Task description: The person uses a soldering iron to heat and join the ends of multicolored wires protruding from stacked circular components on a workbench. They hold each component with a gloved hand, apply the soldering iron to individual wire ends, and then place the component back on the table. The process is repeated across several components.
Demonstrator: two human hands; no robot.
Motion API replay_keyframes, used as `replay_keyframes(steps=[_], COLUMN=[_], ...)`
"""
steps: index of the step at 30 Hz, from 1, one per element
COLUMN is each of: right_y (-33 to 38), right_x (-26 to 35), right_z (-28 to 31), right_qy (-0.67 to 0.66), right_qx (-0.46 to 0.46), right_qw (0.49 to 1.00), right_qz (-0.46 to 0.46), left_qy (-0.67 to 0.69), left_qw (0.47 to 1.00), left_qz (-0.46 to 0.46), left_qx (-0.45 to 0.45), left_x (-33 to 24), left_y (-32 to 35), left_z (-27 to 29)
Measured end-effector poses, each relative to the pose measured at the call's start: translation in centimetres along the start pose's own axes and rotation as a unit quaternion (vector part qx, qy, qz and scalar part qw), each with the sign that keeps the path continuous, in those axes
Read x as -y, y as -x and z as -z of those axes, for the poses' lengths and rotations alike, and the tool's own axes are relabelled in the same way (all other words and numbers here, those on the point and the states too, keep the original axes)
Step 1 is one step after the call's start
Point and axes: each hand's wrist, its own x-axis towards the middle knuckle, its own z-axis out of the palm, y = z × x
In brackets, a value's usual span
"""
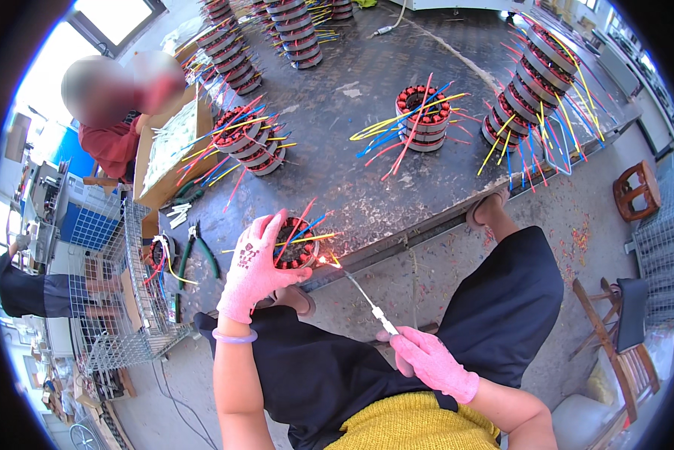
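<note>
My left hand (pixel 256 262), in a pink glove, grips a motor stator (pixel 298 257) with red copper windings at the table's front edge. Red, blue and yellow wires stick out of the stator's top. My right hand (pixel 427 361), also gloved in pink, holds a thin-necked torch (pixel 382 315) by its white end. A small orange flame glows at the torch's tip, beside the right side of the stator. Whether the flame touches a wire is too small to tell. Green-handled pliers (pixel 204 259) lie left of my left hand.
Stators with coloured wires stand in stacks, including a short one (pixel 425 127) and a tall one (pixel 528 90) on the dark table (pixel 337 180). A cardboard box (pixel 194 135) and a wire basket (pixel 138 300) are at left. Across the table, a co-worker's red sleeve (pixel 108 150) shows.
</note>
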Motion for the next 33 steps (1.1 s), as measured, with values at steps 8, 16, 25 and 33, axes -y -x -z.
replay_keyframes(steps=[8,16,25,33], right_y=[0.8,1.8,1.7,1.6], right_x=[1.5,2.8,2.8,2.7], right_z=[0.3,1.5,0.2,-0.2], right_qy=[-0.104,-0.065,0.016,0.047], right_qx=[-0.015,-0.084,-0.119,-0.114], right_qw=[0.994,0.992,0.984,0.984], right_qz=[0.004,0.072,0.131,0.126], left_qy=[0.044,0.051,0.053,0.154], left_qw=[0.996,0.95,0.916,0.926], left_qz=[-0.014,-0.051,-0.074,-0.01], left_qx=[-0.078,-0.305,-0.39,-0.345], left_x=[-0.1,-2.0,-3.0,-2.3], left_y=[0.4,1.1,2.3,2.7], left_z=[0.4,2.9,4.1,4.0])
